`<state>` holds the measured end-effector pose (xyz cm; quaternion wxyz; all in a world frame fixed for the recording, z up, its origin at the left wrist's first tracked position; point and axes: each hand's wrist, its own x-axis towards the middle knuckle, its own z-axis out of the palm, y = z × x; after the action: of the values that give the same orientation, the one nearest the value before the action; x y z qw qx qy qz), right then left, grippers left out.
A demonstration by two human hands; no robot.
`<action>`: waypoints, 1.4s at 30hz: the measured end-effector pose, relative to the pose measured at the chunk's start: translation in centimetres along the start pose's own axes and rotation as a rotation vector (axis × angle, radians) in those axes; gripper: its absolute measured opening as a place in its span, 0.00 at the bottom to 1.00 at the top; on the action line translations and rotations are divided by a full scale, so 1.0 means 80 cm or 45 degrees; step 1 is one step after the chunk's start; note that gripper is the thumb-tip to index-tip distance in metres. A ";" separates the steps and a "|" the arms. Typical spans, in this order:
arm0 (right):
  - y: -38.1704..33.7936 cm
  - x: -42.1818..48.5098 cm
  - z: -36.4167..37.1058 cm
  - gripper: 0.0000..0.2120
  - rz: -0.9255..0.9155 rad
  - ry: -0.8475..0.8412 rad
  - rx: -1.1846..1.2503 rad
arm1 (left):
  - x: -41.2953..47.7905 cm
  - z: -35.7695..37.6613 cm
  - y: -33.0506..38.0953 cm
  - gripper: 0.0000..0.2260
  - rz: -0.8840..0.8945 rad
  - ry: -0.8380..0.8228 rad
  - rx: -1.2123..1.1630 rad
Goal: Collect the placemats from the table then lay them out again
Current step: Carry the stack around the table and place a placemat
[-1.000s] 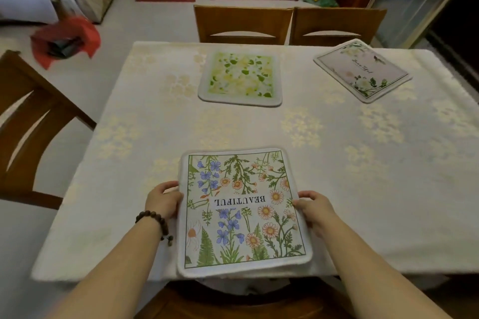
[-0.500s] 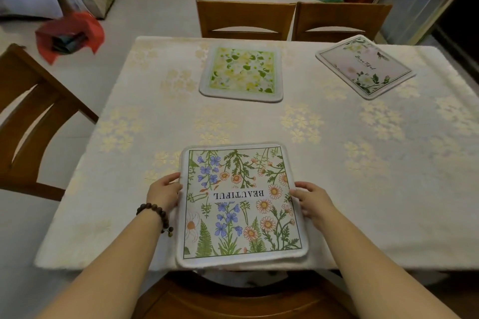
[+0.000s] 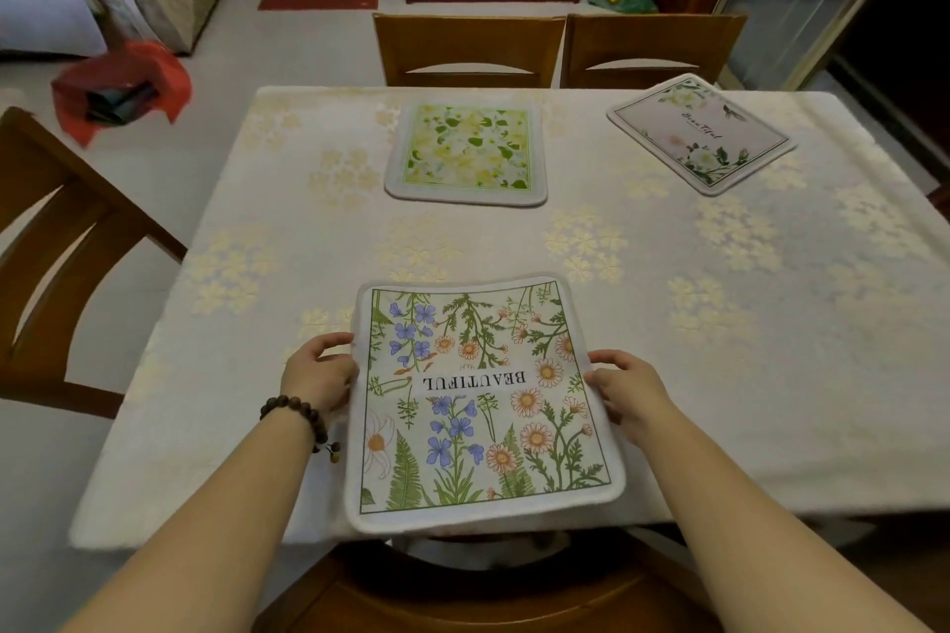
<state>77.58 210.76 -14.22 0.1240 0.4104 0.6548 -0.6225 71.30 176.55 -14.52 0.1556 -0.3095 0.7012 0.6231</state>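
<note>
A wildflower placemat [image 3: 483,401] printed "BEAUTIFUL" sits at the near edge of the table, its front hanging slightly over. My left hand [image 3: 317,373] grips its left edge and my right hand [image 3: 624,388] grips its right edge. The far edge looks slightly raised and bowed. A yellow-green floral placemat [image 3: 467,153] lies flat at the far middle. A pale pink floral placemat [image 3: 701,133] lies at an angle at the far right.
The table wears a cream cloth [image 3: 719,298] with gold flowers. Two wooden chairs [image 3: 469,49] stand at the far side, one chair [image 3: 56,242] at the left, one chair [image 3: 462,591] right below me. A red bag [image 3: 121,90] lies on the floor.
The view has shifted slightly toward the table. Both hands stay on the wildflower placemat's side edges, and its far edge now bows up a little.
</note>
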 end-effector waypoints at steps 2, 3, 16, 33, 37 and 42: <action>-0.006 -0.007 -0.009 0.12 -0.007 0.013 0.042 | -0.005 0.001 0.011 0.18 0.009 -0.037 -0.074; -0.009 -0.010 -0.014 0.11 -0.017 0.017 0.054 | -0.009 0.003 0.017 0.18 0.026 -0.063 -0.092; 0.013 -0.081 -0.145 0.11 -0.075 0.293 0.273 | -0.061 0.120 0.057 0.18 0.119 -0.403 -0.050; 0.183 -0.260 -0.435 0.10 -0.014 0.950 0.708 | -0.283 0.423 0.008 0.17 0.163 -1.084 0.333; 0.220 -0.264 -0.496 0.09 0.052 0.984 0.755 | -0.330 0.489 -0.019 0.16 0.160 -1.120 0.386; 0.236 -0.243 -0.577 0.10 0.064 0.975 0.773 | -0.371 0.561 -0.037 0.15 0.145 -1.082 0.402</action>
<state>119.02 243.55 -5.60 -0.2361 0.6431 0.4323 -0.5864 88.19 227.16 -6.76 0.4402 0.0403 0.6775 0.5879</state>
